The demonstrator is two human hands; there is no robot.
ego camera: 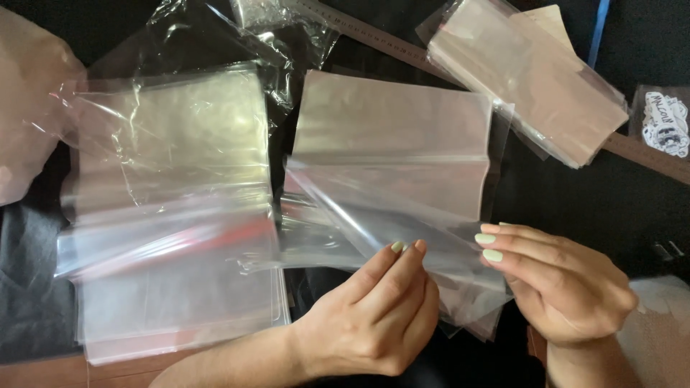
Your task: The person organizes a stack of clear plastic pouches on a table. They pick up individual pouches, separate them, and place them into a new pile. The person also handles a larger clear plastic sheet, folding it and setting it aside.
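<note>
Both hands pinch one clear flat plastic bag at its near edge: left hand, right hand. Left: spread pile of clear bags. Far right: neat bag stack, brown ruler, small black-and-white sticker on dark counter.

bag: clear plastic sleeve, thin, glossy, creased
pose: tilted, lifted off the pile
place: pinched at its lower edge between both hands, over other clear bags
</note>
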